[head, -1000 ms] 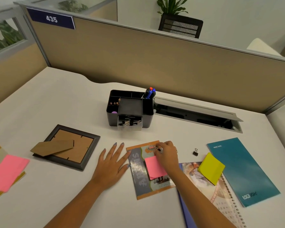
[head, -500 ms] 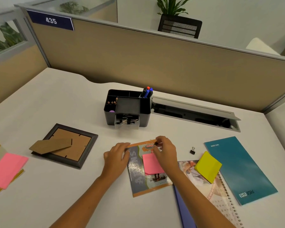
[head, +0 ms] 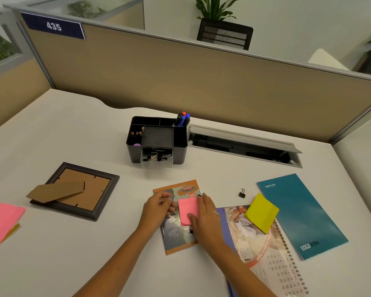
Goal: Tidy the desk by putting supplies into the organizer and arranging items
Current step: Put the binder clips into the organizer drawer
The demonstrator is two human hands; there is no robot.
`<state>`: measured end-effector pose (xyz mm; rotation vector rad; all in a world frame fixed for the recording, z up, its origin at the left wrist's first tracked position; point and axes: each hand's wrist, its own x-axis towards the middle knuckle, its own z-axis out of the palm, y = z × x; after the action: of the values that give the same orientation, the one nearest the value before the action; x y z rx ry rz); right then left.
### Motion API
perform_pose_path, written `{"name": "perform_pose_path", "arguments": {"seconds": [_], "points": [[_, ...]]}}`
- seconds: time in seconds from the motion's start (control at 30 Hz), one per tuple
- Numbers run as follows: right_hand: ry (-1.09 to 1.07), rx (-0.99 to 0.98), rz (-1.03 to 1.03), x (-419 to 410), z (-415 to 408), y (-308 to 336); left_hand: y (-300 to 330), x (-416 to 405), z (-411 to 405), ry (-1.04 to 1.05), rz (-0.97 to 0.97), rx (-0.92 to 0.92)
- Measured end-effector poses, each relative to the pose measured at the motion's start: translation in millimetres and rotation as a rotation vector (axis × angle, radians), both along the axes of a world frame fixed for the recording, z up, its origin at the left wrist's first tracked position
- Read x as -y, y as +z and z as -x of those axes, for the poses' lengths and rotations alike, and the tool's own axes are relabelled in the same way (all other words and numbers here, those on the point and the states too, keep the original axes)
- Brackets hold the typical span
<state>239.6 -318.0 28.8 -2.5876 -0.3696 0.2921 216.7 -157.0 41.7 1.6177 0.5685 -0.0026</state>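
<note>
While the left hand (head: 159,207) pinched a small metal clip (head: 163,199) over the booklet (head: 178,221), the right hand (head: 205,217) lay flat, fingers extended, on the pink sticky pad (head: 187,210) atop that booklet, with a loose binder clip (head: 242,193) right of it and the organizer (head: 157,142) behind, nothing between.

The organizer (head: 157,142) stands far centre on the desk (head: 73,129). A picture frame (head: 77,189) lies to its near left. A booklet (head: 178,217) lies near centre, a sticky pad (head: 188,211) on it. Right of it lie a binder clip (head: 242,193), a calendar (head: 266,254) and a notebook (head: 302,213).
</note>
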Motion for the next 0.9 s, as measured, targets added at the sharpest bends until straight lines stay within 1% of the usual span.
{"name": "perform_pose_path", "arguments": {"seconds": [0.13, 0.2, 0.27, 0.4, 0.47, 0.57, 0.63, 0.73, 0.8, 0.9], "points": [[0.015, 0.103, 0.092, 1, 0, -1, -9, -11, 8, 0.018, 0.028, -0.036], [0.014, 0.089, 0.192, 3, -6, 6, -9, -12, 11, 0.030, 0.053, -0.031], [-0.001, 0.052, 0.239, 4, -12, 12, -8, -12, 12, 0.031, 0.069, -0.017], [-0.055, 0.045, 0.141, 9, -14, 17, -9, -13, 14, 0.032, 0.077, -0.009], [-0.037, 0.040, 0.105, 11, -11, 14, -10, -14, 14, 0.030, 0.075, -0.007], [0.010, 0.089, 0.050, 13, -2, 8, -11, -15, 15, 0.033, 0.092, 0.006], [0.004, 0.079, -0.003, 13, 2, 6, -12, -15, 17, 0.045, 0.108, 0.019], [-0.088, 0.029, -0.134, 12, 3, 11, -16, -15, 20, 0.068, 0.114, 0.033], [-0.173, 0.034, -0.201, 10, 1, 16, -16, -17, 20, 0.080, 0.126, 0.036], [-0.222, 0.005, -0.162, 6, -6, 16, -7, -25, 15, 0.115, 0.200, 0.100]]}}
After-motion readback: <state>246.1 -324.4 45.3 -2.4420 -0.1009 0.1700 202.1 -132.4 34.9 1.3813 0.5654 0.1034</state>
